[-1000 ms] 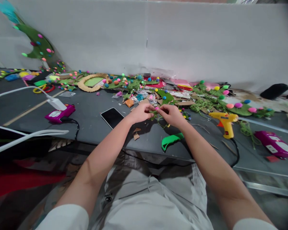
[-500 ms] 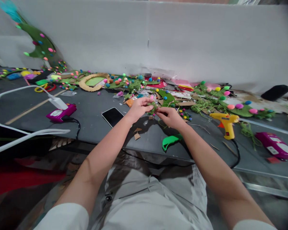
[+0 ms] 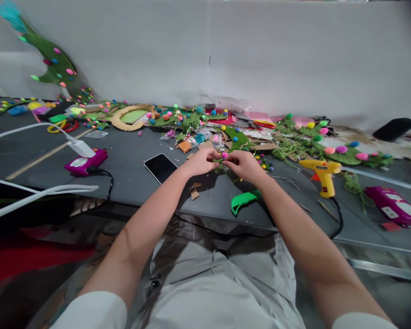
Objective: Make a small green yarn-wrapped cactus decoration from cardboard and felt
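1. Leaning on the wall at far left is a green moon shape (image 3: 51, 57) with fuzzy balls on it.
2. Next comes a purple plug box (image 3: 85, 163) with a white plug in it, on the gray table (image 3: 130, 148).
3. A black phone (image 3: 160, 167) lies flat, just left of the hands.
4. The left hand (image 3: 201, 163) has its thumb and fingers close together, holding the left side of a small green piece (image 3: 219, 165).
5. That piece is between the two hands, over the middle of the table, with a pink ball (image 3: 223, 155) at its top. Fingers hide much of it, so I can't tell its long way or where it points.
6. The right hand (image 3: 245, 165) pinches the right side with its fingertips. I think the step is working on the piece with both hands; the next move calls for a soft, steady pinch.
7. A bright green plastic thing (image 3: 244, 200) lies below the right hand.
8. Farther right rests a yellow glue gun (image 3: 324, 173).
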### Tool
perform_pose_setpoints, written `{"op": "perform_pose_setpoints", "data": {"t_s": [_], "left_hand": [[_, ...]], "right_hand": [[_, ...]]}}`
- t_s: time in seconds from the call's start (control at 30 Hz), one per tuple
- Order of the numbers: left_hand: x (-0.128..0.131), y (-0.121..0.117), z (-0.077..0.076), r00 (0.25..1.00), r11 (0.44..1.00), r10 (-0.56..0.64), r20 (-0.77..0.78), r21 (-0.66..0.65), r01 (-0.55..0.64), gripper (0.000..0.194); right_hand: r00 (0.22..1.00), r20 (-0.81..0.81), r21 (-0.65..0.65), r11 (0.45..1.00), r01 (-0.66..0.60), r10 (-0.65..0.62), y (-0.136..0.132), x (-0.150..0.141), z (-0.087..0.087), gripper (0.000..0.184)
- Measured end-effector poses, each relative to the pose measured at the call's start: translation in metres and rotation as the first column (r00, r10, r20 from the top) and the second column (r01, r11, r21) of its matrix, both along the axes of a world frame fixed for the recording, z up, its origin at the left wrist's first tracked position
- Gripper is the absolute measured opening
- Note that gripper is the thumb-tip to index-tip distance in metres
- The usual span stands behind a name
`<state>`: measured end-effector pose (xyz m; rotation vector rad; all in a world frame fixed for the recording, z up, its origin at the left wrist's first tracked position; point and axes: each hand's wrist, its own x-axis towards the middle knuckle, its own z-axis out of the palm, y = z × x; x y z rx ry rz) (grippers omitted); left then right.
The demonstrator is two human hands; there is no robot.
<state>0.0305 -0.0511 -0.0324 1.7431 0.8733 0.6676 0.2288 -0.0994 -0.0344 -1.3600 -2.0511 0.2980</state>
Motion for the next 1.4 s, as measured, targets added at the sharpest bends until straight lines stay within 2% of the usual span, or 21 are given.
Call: {"op": "perform_pose_setpoints", "data": {"t_s": [0.1,0.23,0.4,0.57,0.67,0.8,0.9,1.07,1.23,1.4], "left_hand": [[-0.001,0.001,0.0,1.0,1.0,0.0,0.014,-0.019,0.0,0.017],[0.0,0.003,-0.002,0.997,0.995,0.071,0.039,0.061,-0.073,0.02],[0.001,0.009,-0.003,0.971,0.968,0.182,0.157,0.142,-0.205,0.021],[0.001,0.008,0.0,0.919,0.962,0.267,0.291,-0.024,-0.271,0.022],[0.001,0.006,0.003,0.896,0.968,0.249,0.367,-0.111,-0.224,0.025],[-0.002,0.005,0.004,0.887,0.98,0.171,0.43,-0.165,-0.109,0.025],[-0.005,0.006,0.004,0.916,0.988,0.078,0.393,-0.152,-0.019,0.025],[-0.005,0.004,0.004,0.979,0.995,-0.037,0.2,-0.086,0.055,0.024],[-0.003,0.001,0.001,0.999,0.997,-0.048,0.018,-0.056,0.049,0.022],[-0.005,0.001,0.002,0.998,0.999,-0.034,-0.061,-0.002,0.034,0.023]], "right_hand": [[0.997,-0.072,-0.041,0.999,-0.014,0.011,-0.001,-0.002,0.0,0.023],[0.985,-0.174,-0.098,0.995,0.002,-0.02,-0.002,-0.007,0.0,0.025],[0.978,-0.208,-0.014,1.0,-0.002,-0.001,-0.005,-0.013,0.0,0.021],[0.993,-0.113,0.122,0.992,-0.032,0.046,-0.007,-0.015,0.0,0.02],[0.988,-0.141,0.129,0.991,-0.039,0.057,-0.006,-0.014,0.0,0.02],[0.982,-0.176,0.074,0.996,-0.058,0.071,-0.003,-0.011,0.001,0.019],[0.985,-0.148,0.047,0.996,-0.082,0.088,-0.002,-0.006,0.002,0.018],[0.997,-0.075,0.012,0.999,-0.03,0.031,-0.001,0.002,0.002,0.013],[1.0,0.018,0.01,1.0,0.019,-0.019,-0.002,0.003,0.002,0.012],[1.0,-0.025,-0.007,1.0,0.012,-0.012,-0.007,-0.004,0.005,0.013]]}}
